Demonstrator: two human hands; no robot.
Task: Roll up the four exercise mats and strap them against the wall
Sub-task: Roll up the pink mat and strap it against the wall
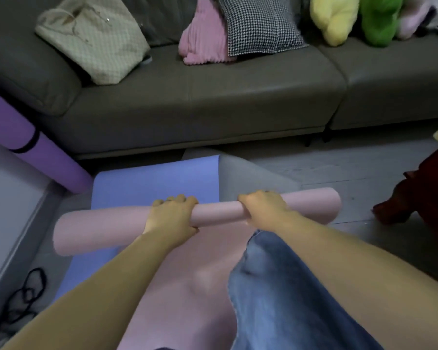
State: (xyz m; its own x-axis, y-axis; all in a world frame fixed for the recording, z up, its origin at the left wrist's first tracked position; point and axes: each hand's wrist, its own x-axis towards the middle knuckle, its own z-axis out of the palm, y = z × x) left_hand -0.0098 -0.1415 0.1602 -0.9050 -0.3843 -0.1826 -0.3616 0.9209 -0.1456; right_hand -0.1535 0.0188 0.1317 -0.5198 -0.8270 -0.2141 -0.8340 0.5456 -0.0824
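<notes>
Both hands are clamped over the pink roll [99,231]: left hand [171,214] just left of centre, right hand [262,210] just right of it, fingers curled over the top. The roll's long axis runs left-right across the body, right end slightly farther away. Both hands sit about equally near, with a bare stretch of roll between them.

The unrolled pink tail lies flat on the near side, under the forearms, on top of the blue mat [162,180], with a grey mat [250,173] beneath. My read is the roll has to come toward the body, and the denim knee [276,286] on the tail looks in the way.

A purple roll [36,152], already banded, leans at left. Black straps [28,294] are on the floor, left-hand side.
</notes>
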